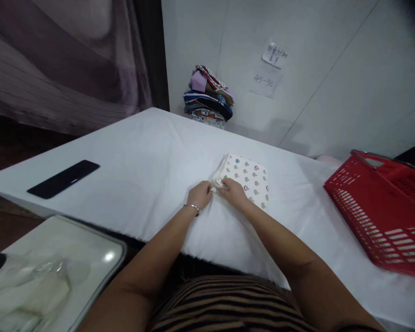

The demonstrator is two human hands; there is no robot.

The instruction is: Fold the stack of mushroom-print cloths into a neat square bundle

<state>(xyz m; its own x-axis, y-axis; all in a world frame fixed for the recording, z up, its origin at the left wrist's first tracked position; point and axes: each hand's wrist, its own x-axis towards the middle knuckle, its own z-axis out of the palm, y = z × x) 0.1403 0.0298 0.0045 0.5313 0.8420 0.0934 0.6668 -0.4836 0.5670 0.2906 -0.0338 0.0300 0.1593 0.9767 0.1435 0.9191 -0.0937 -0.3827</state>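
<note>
A folded white cloth [256, 180] printed with small grey, red and blue motifs lies on the white-covered table in front of me. Its layers are stacked at the left edge. My left hand [199, 194], with a bracelet at the wrist, is closed on the cloth's near left corner, fingers pinched together. Just to its right, my right hand [234, 192] grips the folded layers along the same edge, thumb on top. The fingertips under the cloth are partly hidden.
A red plastic basket [363, 212] stands at the right. On the left lies a flat black object [64, 179]. A pile of folded clothes [209, 97] is by the wall at the back. A pale surface with clear plastic [44, 286] sits at lower left.
</note>
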